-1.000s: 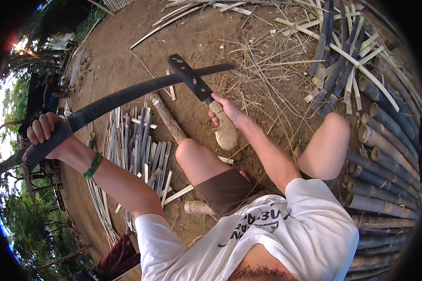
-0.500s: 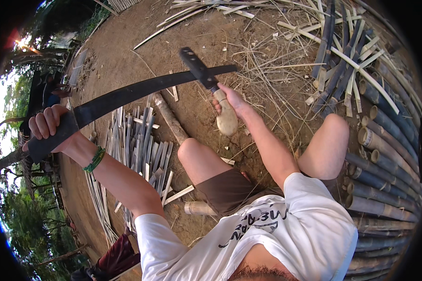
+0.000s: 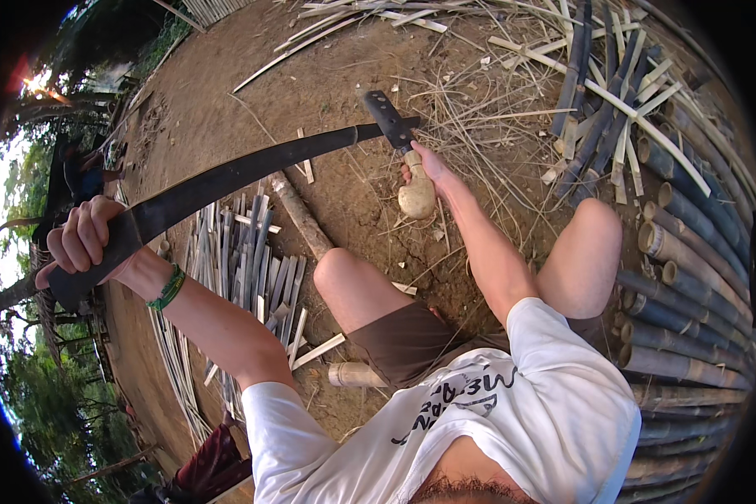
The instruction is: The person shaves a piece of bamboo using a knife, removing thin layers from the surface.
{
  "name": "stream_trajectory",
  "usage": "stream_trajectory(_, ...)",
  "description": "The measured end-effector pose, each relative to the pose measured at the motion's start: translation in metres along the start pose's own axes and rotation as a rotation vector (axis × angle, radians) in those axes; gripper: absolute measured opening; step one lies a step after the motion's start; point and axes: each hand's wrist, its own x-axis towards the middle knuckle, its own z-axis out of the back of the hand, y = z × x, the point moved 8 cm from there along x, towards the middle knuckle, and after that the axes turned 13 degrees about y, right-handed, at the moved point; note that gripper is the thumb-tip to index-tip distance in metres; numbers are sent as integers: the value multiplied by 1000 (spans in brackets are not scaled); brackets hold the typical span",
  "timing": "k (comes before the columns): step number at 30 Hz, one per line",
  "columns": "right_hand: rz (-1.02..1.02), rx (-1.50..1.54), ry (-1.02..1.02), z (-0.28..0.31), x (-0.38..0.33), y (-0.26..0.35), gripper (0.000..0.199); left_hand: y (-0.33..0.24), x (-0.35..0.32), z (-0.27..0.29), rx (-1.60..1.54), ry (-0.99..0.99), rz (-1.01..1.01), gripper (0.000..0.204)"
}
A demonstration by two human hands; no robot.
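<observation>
A long dark split bamboo length (image 3: pixel 244 167) slants across the view from the left, bowed by the lens, with nodes near both ends. My left hand (image 3: pixel 84 237), a green bracelet at its wrist, is closed around the near end. In my right hand (image 3: pixel 429 166) is a knife, gripped by its pale wooden handle (image 3: pixel 417 198) with a bulbous butt. Its short dark blade (image 3: pixel 386 116), with several holes, crosses the bamboo close to the far tip. How deep the edge sits against the bamboo is hidden.
Several narrow bamboo slats (image 3: pixel 248 252) lie left of my knees beside a round pole (image 3: pixel 301 212). Stacked bamboo poles (image 3: pixel 689 311) line the right side. Split pieces (image 3: pixel 601 109) and thin shavings (image 3: pixel 470 118) litter the far right ground. A person (image 3: pixel 84 172) is far left.
My right hand and the knife have moved right and slightly away, the blade shifting along the bamboo toward its far tip. My left hand keeps its grip, nearly still.
</observation>
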Motion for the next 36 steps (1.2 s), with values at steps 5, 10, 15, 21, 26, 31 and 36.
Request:
stream_trajectory(5,-144,-41,322,-61,-22,-31,42,-11,1,-18,-20,11,-5,58)
stream_trajectory(10,-32,-125,86,8,9,5,42,6,13,-19,-91,80,-9,58)
stream_trajectory(15,-1,-200,-47,13,6,-7,39,1,10,-22,-118,86,-58,52)
stream_trajectory(21,18,-68,-39,46,-9,-6,39,22,32,-23,-134,139,-26,55)
stream_trajectory(26,-72,4,166,-15,5,-12,43,4,31,-13,-129,92,-35,49)
stream_trajectory(31,-23,-39,135,-16,-1,-4,45,19,37,-20,-118,147,-39,50)
stream_trajectory(36,-92,-150,321,-89,-29,-2,44,4,26,-20,-84,74,-31,52)
